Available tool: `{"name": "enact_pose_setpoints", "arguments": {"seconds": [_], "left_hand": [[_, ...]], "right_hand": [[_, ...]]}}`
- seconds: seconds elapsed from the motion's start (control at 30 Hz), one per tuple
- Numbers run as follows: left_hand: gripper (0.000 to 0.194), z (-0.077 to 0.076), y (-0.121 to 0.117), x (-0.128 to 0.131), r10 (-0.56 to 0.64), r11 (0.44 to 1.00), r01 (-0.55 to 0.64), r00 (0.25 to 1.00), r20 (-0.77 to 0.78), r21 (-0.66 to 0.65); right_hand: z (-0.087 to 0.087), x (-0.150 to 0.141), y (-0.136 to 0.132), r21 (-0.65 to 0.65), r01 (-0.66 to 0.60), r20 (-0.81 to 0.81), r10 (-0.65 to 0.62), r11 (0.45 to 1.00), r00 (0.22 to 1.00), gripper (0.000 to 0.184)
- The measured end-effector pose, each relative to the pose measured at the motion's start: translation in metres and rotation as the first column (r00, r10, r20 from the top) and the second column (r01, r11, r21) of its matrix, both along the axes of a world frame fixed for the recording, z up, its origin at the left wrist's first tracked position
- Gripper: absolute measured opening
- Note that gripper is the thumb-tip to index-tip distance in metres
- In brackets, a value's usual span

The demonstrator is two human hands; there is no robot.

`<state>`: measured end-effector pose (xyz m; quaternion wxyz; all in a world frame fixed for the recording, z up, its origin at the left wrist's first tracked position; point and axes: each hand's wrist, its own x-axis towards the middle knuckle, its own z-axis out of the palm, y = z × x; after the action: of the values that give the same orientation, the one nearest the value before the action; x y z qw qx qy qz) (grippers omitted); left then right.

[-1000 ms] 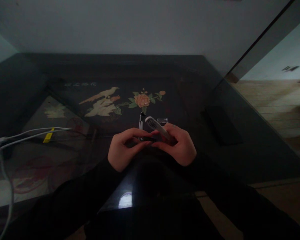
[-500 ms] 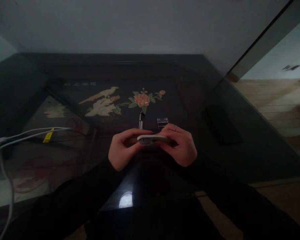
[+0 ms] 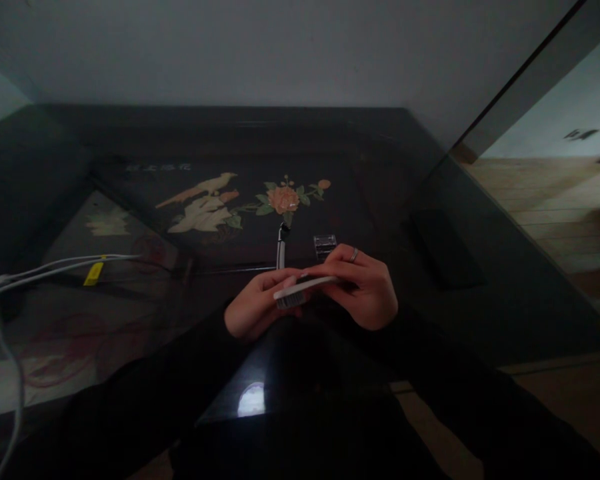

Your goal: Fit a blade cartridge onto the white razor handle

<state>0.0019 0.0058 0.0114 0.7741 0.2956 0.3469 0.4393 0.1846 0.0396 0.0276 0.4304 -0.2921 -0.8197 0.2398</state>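
A white-backed brush [image 3: 300, 289], with what look like short grey bristles on its underside, is held between my two hands above the dark table. My right hand [image 3: 363, 287], with a ring on one finger, is closed around its right end. My left hand [image 3: 255, 303] is closed at the bristled left end, its fingers against the back and side. Just beyond the hands lies a razor [image 3: 281, 253] with a white handle and black head. Beside it, near my right fingers, sits a small clear case [image 3: 325, 245] with dark pieces inside.
The glossy dark table [image 3: 380, 167] shows a flower and bird picture. White cables [image 3: 55, 267] with a yellow tag [image 3: 94, 274] run along the left. A flat black object [image 3: 445, 247] lies on the right. A grey wall [image 3: 230, 53] stands behind the table.
The brush has tilted, its left end dropping and its bristles showing more. My left hand has shifted slightly right and its fingers have changed position on the brush.
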Motion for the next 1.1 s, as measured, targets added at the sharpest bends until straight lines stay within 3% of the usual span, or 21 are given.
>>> {"name": "enact_pose_setpoints", "arguments": {"seconds": [0.17, 0.53, 0.73, 0.9, 1.1], "left_hand": [[0.046, 0.001, 0.0, 0.0, -0.002, 1.0, 0.001, 0.999, -0.043, -0.016], [0.041, 0.006, 0.002, -0.002, 0.007, 0.986, 0.016, 0.99, -0.139, 0.165], [0.039, 0.004, 0.008, -0.005, 0.157, 0.961, -0.122, 0.979, -0.129, 0.248], [0.039, 0.0, 0.011, -0.007, 0.263, 0.921, -0.226, 0.962, -0.077, 0.317], [0.041, -0.002, 0.011, -0.006, 0.376, 0.868, -0.337, 0.926, -0.04, 0.366]], "right_hand": [[0.002, 0.001, 0.001, 0.031, -0.028, 0.015, 0.028, 0.999, 1.0, 0.025], [0.003, 0.0, 0.001, -0.002, -0.051, 0.003, 0.051, 0.999, 0.999, 0.02], [0.006, 0.001, 0.005, -0.131, -0.009, 0.027, 0.013, 0.991, 1.0, 0.017], [0.006, 0.001, 0.008, -0.317, 0.087, 0.12, -0.052, 0.944, 0.991, 0.025], [0.0, 0.001, 0.011, -0.373, 0.021, 0.148, 0.037, 0.928, 0.988, 0.039]]}}
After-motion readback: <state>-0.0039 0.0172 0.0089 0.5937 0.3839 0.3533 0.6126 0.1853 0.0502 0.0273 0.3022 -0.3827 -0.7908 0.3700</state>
